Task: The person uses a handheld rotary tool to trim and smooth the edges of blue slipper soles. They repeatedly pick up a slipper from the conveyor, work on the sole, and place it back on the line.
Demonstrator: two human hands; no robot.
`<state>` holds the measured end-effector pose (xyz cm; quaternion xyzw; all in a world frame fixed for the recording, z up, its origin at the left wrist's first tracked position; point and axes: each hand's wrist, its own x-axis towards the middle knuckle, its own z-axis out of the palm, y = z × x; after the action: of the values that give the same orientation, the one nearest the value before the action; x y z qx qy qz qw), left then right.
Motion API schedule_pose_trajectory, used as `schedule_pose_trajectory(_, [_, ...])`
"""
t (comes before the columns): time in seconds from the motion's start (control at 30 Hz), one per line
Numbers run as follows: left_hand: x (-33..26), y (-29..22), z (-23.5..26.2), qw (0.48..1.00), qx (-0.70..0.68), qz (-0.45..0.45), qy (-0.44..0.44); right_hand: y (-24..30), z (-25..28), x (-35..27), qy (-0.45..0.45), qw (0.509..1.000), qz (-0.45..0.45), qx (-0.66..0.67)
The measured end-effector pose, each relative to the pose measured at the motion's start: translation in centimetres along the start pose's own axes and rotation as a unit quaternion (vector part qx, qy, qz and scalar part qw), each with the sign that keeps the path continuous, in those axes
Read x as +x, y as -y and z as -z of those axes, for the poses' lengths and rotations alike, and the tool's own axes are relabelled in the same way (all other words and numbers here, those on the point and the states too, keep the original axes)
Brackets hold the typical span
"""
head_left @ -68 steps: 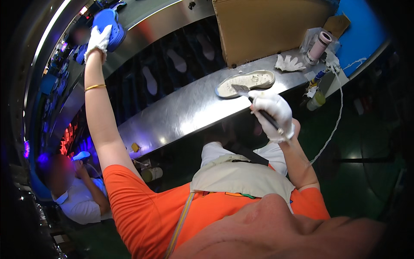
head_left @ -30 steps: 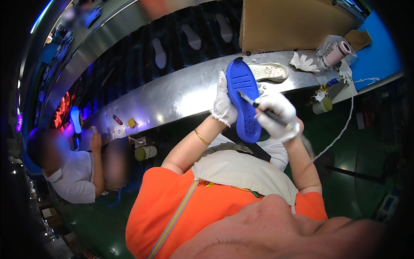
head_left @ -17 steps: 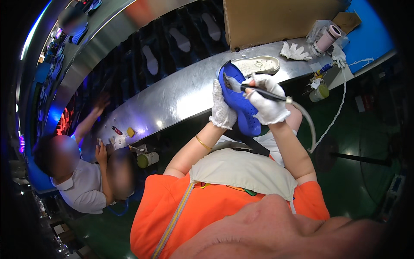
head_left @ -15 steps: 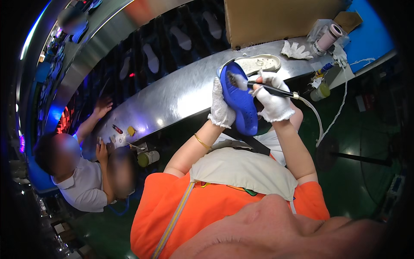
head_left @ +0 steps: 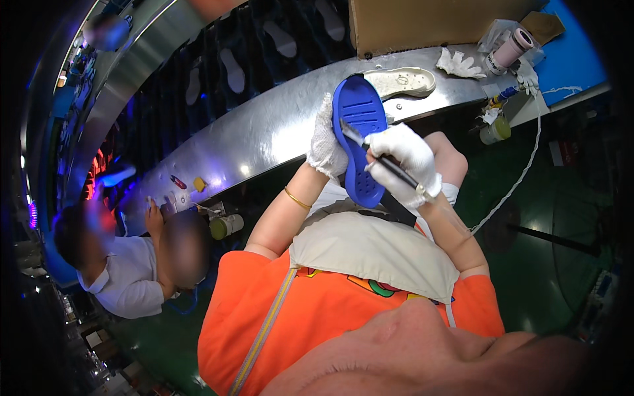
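Note:
A blue shoe sole (head_left: 362,109) is tilted up in front of me, its ridged and perforated inner face toward me. My gloved left hand (head_left: 327,150) grips it along the left edge; some fingers are hidden behind it. In my gloved right hand (head_left: 406,155) is a brush (head_left: 398,171) with a dark handle. Its bristle tip touches the sole's left inner rim, near the middle. A thin pale hose (head_left: 526,173) hangs past my right forearm. Just beyond the blue sole, a white shoe sole (head_left: 404,82) lies on the metal bench (head_left: 264,135).
Behind the bench runs a dark conveyor (head_left: 254,46) carrying several soles. A cardboard box (head_left: 436,26), a white glove (head_left: 459,64), a pink bottle (head_left: 510,50) and a jar (head_left: 495,131) are at right. A co-worker (head_left: 132,270) sits at left, by a second jar (head_left: 226,226).
The brush has moved from the sole's upper part down to its left rim, and its handle now points more steeply toward me. The sole is turned more face-on. The co-worker's far hand has moved.

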<state>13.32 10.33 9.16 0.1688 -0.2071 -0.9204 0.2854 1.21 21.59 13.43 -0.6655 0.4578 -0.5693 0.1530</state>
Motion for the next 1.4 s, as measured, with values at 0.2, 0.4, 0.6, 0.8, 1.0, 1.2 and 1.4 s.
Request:
schedule_pose_trajectory(0.2, [-2.3, 0.5, 1.0, 0.984, -0.005, 0.139, 0.110, -0.8, 1.1, -3.2, -0.087, 0.965, -0.192, 0.155])
schedule_pose_trajectory(0.4, [-3.2, 2.3, 0.7, 0.978, 0.176, 0.103, 0.036, -0.9, 1.0, -3.7, -0.041, 0.988, -0.136, 0.060])
schedule_pose_trajectory(0.6, [-0.3, 1.8, -0.1, 0.993, 0.103, -0.009, 0.061, -2.5, 0.8, -2.1, -0.105, 0.965, -0.173, 0.170])
schedule_pose_trajectory(0.8, [1.6, 0.4, -0.4, 0.983, -0.085, -0.027, 0.160, -1.2, 0.4, -0.4, -0.065, 0.977, -0.091, 0.179])
schedule_pose_trajectory(1.0, [3.3, -1.0, -0.1, 0.939, -0.185, -0.041, 0.287, -1.7, -0.5, -0.2, -0.092, 0.984, -0.084, 0.128])
schedule_pose_trajectory(1.2, [3.5, -2.4, -1.5, 0.965, -0.045, -0.148, 0.211, -2.0, 0.6, -0.1, -0.110, 0.967, -0.174, 0.150])
schedule_pose_trajectory(1.4, [4.2, -3.9, -0.9, 0.957, -0.015, -0.135, 0.257, -2.5, 0.4, -0.3, -0.079, 0.904, -0.241, 0.345])
